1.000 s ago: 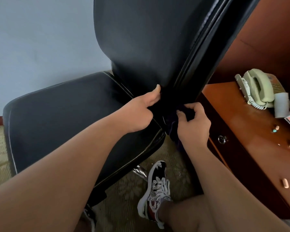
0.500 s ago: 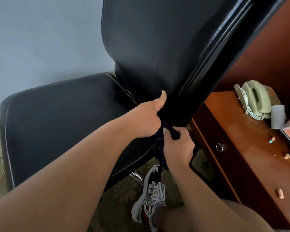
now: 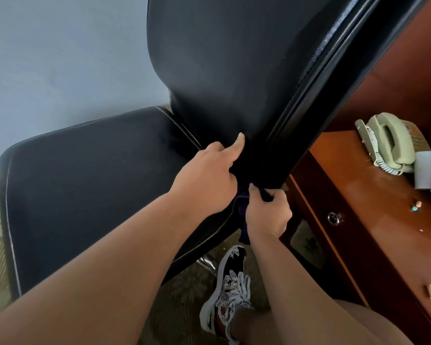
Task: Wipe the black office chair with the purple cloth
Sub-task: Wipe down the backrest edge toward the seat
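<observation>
The black office chair [image 3: 90, 185] fills the middle of the view, its seat to the left and its backrest [image 3: 224, 58] rising to the upper right. My left hand [image 3: 207, 175] holds the lower edge of the backrest, thumb up against its front; its fingers are hidden behind. My right hand [image 3: 268, 212] grips the bunched purple cloth [image 3: 243, 207] just below where backrest and seat meet. Most of the cloth is hidden by both hands; a dark fold hangs under my right wrist.
A wooden desk [image 3: 373, 220] stands close on the right with a round drawer lock [image 3: 334, 217]. On it lie a pale green telephone [image 3: 388, 143], a white cup [image 3: 426, 170] and small pegs. My patterned shoe [image 3: 229, 292] stands on the carpet below the chair. A grey wall is behind.
My right hand with the cloth slid left and down from the backrest's side edge to just under its lower end. The chair back swung slightly right in view. My left hand kept its hold.
</observation>
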{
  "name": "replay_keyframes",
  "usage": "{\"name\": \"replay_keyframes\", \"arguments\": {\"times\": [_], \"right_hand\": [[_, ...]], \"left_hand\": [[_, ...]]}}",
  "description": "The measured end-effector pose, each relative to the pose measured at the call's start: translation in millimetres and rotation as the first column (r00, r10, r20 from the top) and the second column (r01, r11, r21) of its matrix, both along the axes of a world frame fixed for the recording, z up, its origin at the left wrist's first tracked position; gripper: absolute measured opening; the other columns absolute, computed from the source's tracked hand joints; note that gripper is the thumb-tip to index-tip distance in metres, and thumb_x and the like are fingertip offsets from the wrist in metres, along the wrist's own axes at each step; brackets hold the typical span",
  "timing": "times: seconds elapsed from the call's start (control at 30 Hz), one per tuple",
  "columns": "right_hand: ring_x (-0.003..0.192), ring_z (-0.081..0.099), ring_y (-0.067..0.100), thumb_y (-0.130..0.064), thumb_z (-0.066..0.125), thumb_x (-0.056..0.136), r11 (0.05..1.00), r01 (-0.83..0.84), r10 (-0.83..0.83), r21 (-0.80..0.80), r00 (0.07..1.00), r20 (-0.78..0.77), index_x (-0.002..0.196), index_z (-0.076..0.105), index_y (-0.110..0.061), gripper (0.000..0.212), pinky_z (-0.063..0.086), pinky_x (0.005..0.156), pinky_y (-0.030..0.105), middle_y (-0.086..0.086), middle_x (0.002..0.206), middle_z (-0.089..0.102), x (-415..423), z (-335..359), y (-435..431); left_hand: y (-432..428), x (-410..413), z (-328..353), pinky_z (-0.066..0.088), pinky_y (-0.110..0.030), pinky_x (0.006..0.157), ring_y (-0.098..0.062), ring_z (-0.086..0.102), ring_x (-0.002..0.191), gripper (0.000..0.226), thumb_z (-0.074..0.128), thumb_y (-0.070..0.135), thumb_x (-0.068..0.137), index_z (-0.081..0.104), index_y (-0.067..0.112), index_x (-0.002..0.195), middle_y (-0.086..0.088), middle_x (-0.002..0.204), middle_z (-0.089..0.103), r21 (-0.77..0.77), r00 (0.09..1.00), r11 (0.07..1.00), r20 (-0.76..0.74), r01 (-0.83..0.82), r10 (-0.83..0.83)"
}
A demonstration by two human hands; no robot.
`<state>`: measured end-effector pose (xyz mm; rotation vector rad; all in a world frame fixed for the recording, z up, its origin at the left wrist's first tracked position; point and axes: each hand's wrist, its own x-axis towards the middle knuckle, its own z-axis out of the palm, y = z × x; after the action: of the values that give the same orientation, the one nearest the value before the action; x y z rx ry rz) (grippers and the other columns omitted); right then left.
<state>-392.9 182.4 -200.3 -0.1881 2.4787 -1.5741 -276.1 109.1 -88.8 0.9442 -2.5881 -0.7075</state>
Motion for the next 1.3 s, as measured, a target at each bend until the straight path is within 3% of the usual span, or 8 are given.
{"name": "replay_keyframes", "arguments": {"times": [0.13, 0.3, 0.5, 0.67, 0.8, 0.9, 1.07, 1.3], "right_hand": [[0.069, 0.067, 0.017, -0.040, 0.074, 0.087, 0.997, 0.071, -0.064, -0.029, 0.978, 0.198, 0.094, 0.062, -0.024, 0.021, 0.056, 0.059, 0.032, -0.003, 0.083, 0.066, -0.1, -12.5, 2.7], [0.076, 0.070, 0.023, -0.033, 0.079, 0.083, 0.988, 0.130, -0.092, -0.085, 0.930, 0.356, 0.092, 0.066, -0.023, 0.019, 0.058, 0.063, 0.035, 0.006, 0.091, 0.072, -1.8, -22.8, 10.8], [0.088, 0.073, 0.028, -0.020, 0.069, 0.091, 0.929, 0.085, 0.094, -0.360, 0.886, 0.453, 0.101, 0.067, -0.019, 0.010, 0.062, 0.079, 0.050, 0.009, 0.099, 0.073, 6.8, 3.1, 17.9], [0.102, 0.071, 0.036, -0.012, 0.052, 0.088, 0.868, 0.020, 0.286, -0.496, 0.796, 0.533, 0.111, 0.073, -0.019, 0.032, 0.058, 0.087, 0.059, 0.016, 0.110, 0.073, 5.0, 20.3, 25.0], [0.093, 0.069, 0.024, 0.000, 0.046, 0.091, 0.889, -0.255, 0.418, -0.380, 0.790, 0.448, 0.113, 0.069, -0.018, 0.037, 0.059, 0.067, 0.035, 0.011, 0.105, 0.070, -9.1, 43.1, 35.2], [0.075, 0.064, 0.011, -0.020, 0.057, 0.096, 0.879, -0.477, 0.469, -0.016, 0.857, 0.214, 0.104, 0.067, -0.021, 0.013, 0.051, 0.063, 0.027, -0.001, 0.092, 0.068, -26.7, 52.0, 41.1], [0.067, 0.067, 0.022, -0.049, 0.067, 0.089, 0.911, -0.374, 0.375, 0.176, 0.927, 0.029, 0.088, 0.057, -0.019, 0.032, 0.056, 0.060, 0.038, 0.002, 0.080, 0.068, -42.0, 52.2, 39.4], [0.076, 0.061, 0.005, -0.031, 0.062, 0.096, 0.874, -0.443, 0.472, 0.199, 0.873, -0.127, 0.113, 0.060, -0.032, 0.017, 0.043, 0.056, 0.021, -0.009, 0.099, 0.064, -49.4, 46.6, 31.1]], "left_hand": [[-0.6, 1.5, -6.9, 0.055, -0.031, 0.075, -0.006, 0.059, 0.084, 0.038, 0.053, 0.018, 0.092, 0.057, 0.033, 0.126, 0.014, 0.097, 0.059, 0.150, 0.951, 0.962, -0.176, -0.230, 0.255], [2.4, -5.1, -31.2, 0.060, -0.032, 0.074, -0.008, 0.064, 0.079, 0.015, 0.054, 0.032, 0.094, 0.068, 0.030, 0.099, 0.011, 0.092, 0.067, 0.329, 0.969, 0.917, 0.171, -0.225, 0.177], [13.5, -38.0, -51.8, 0.059, -0.034, 0.079, -0.014, 0.067, 0.084, 0.027, 0.050, 0.038, 0.100, 0.067, 0.023, 0.115, 0.003, 0.098, 0.068, 0.439, 0.980, 0.882, 0.171, -0.171, 0.104], [21.8, -63.7, -63.6, 0.051, -0.026, 0.061, -0.012, 0.062, 0.078, 0.043, 0.045, 0.049, 0.100, 0.058, 0.017, 0.126, -0.004, 0.108, 0.065, 0.559, 0.970, 0.794, 0.096, -0.240, 0.225], [12.6, -66.6, -70.1, 0.055, -0.027, 0.075, -0.017, 0.066, 0.093, 0.046, 0.051, 0.043, 0.099, 0.056, 0.013, 0.134, -0.006, 0.115, 0.067, 0.603, 0.971, 0.766, 0.066, -0.223, 0.231], [9.0, -66.4, -69.4, 0.050, -0.023, 0.080, -0.023, 0.063, 0.112, 0.050, 0.054, 0.031, 0.102, 0.047, 0.006, 0.144, -0.011, 0.131, 0.061, 0.632, 0.975, 0.744, 0.091, -0.215, 0.205], [7.9, -65.4, -76.8, 0.052, -0.023, 0.060, -0.015, 0.065, 0.085, 0.038, 0.051, 0.029, 0.103, 0.054, 0.007, 0.134, -0.007, 0.111, 0.066, 0.679, 0.927, 0.670, 0.043, -0.301, 0.373], [7.2, -70.7, -84.3, 0.054, -0.023, 0.065, -0.011, 0.066, 0.084, 0.032, 0.052, 0.032, 0.101, 0.054, 0.019, 0.131, 0.002, 0.107, 0.066, 0.698, 0.786, 0.630, -0.154, -0.342, 0.598]]}}
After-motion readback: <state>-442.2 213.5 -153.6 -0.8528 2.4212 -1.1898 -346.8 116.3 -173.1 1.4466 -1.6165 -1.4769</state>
